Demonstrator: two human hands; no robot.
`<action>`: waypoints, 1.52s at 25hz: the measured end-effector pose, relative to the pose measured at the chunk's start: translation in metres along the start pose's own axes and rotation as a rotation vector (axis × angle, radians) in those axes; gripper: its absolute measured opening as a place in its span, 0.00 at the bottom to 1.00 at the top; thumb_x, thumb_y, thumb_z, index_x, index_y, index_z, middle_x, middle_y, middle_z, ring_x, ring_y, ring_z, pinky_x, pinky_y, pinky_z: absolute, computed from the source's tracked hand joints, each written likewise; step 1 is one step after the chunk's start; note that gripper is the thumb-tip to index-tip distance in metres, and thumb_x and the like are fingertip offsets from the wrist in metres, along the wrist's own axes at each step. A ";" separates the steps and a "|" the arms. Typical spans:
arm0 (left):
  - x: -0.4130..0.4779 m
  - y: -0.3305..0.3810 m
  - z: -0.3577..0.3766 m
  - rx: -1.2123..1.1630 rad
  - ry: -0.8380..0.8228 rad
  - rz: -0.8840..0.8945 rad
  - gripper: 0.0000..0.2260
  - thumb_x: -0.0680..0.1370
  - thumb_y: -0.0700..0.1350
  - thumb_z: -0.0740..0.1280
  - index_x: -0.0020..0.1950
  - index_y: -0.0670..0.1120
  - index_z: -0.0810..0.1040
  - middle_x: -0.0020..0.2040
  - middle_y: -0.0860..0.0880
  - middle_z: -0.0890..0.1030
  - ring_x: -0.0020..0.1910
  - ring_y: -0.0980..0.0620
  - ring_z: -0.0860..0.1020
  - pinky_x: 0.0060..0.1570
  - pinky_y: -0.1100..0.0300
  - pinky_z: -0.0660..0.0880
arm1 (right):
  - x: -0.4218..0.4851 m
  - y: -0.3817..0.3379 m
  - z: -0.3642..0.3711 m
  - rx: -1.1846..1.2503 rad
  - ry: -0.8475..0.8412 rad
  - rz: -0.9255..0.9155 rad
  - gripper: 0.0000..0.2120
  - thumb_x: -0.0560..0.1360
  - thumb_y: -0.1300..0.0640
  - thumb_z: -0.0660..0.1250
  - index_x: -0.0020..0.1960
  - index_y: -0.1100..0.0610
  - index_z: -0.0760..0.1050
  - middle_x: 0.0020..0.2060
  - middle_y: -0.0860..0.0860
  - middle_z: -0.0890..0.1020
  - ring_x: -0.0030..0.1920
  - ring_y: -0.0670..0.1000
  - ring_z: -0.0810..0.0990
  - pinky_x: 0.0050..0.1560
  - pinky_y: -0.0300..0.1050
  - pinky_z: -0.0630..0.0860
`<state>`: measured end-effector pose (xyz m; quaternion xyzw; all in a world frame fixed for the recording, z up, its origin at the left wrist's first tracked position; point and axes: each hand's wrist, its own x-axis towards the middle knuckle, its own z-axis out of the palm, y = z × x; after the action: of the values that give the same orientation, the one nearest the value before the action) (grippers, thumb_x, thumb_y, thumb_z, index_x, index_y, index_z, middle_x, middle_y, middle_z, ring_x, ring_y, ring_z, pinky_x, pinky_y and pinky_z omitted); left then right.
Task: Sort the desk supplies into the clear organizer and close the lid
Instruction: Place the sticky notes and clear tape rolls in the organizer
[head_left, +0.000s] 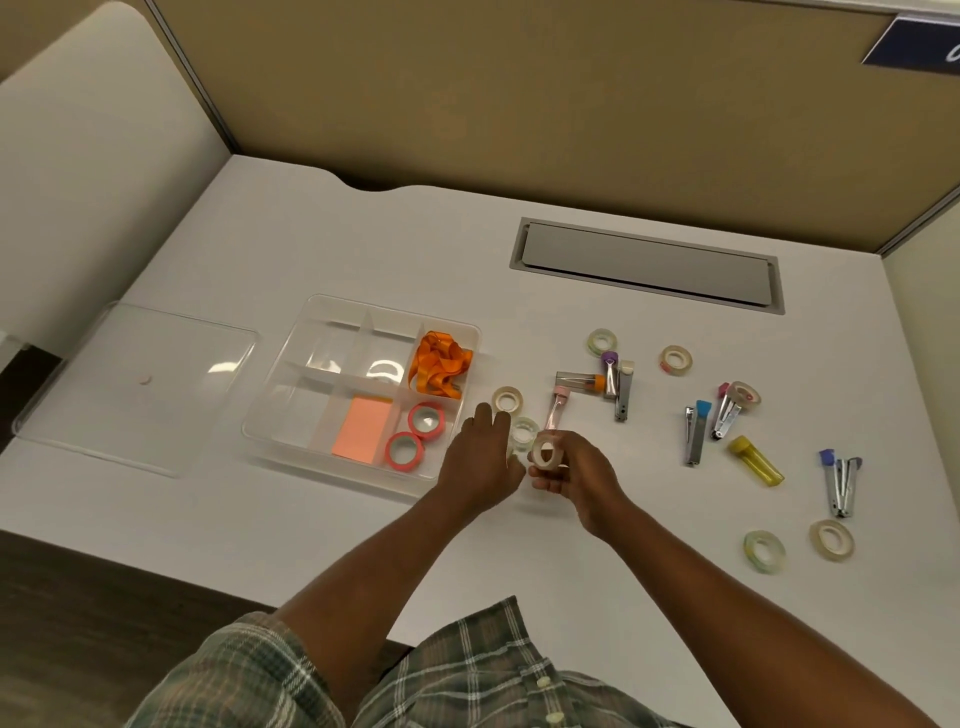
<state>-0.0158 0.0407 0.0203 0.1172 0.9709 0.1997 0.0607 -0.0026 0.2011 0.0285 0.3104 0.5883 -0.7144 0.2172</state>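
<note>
The clear organizer (291, 415) sits left of centre, holding an orange ribbon (440, 364), a pink sticky-note pad (362, 427) and two pink tape rolls (414, 436). Its lid (135, 384) lies flat to the left. My right hand (576, 475) holds a clear tape roll (545, 453) upright just right of the organizer. My left hand (480, 457) is beside it, fingers reaching over another clear tape roll (523, 432) on the desk; whether it grips that roll is unclear. A third roll (506, 399) lies just beyond.
Scattered to the right are more tape rolls (675, 359), staple removers (840, 483), a yellow tube (756, 461), clips (693, 431) and a clear tube with an orange cap (579, 383). A grey cable hatch (647, 265) is set into the desk at the back. Partition walls enclose the desk.
</note>
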 end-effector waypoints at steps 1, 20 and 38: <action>0.003 -0.002 -0.009 -0.104 0.024 -0.008 0.20 0.72 0.49 0.69 0.61 0.42 0.73 0.54 0.44 0.73 0.44 0.46 0.76 0.37 0.58 0.73 | -0.001 -0.005 0.005 0.080 -0.005 0.011 0.13 0.79 0.55 0.60 0.57 0.58 0.80 0.48 0.61 0.85 0.43 0.57 0.85 0.40 0.47 0.82; 0.051 -0.190 -0.110 -0.062 0.074 -0.052 0.28 0.74 0.43 0.72 0.73 0.43 0.68 0.61 0.44 0.78 0.60 0.42 0.75 0.58 0.48 0.72 | 0.060 -0.054 0.213 -1.108 0.042 -0.811 0.24 0.73 0.57 0.73 0.67 0.57 0.73 0.60 0.54 0.80 0.62 0.55 0.76 0.60 0.49 0.72; 0.059 -0.158 -0.104 -0.125 0.043 0.069 0.17 0.77 0.47 0.69 0.64 0.44 0.76 0.59 0.44 0.77 0.58 0.44 0.76 0.57 0.49 0.72 | 0.048 -0.056 0.165 -1.025 0.250 -0.819 0.12 0.77 0.53 0.68 0.59 0.56 0.78 0.52 0.53 0.81 0.49 0.53 0.80 0.49 0.50 0.77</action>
<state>-0.1219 -0.1246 0.0470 0.1423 0.9531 0.2642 0.0402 -0.1054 0.0546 0.0530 -0.0001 0.9444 -0.3281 -0.0212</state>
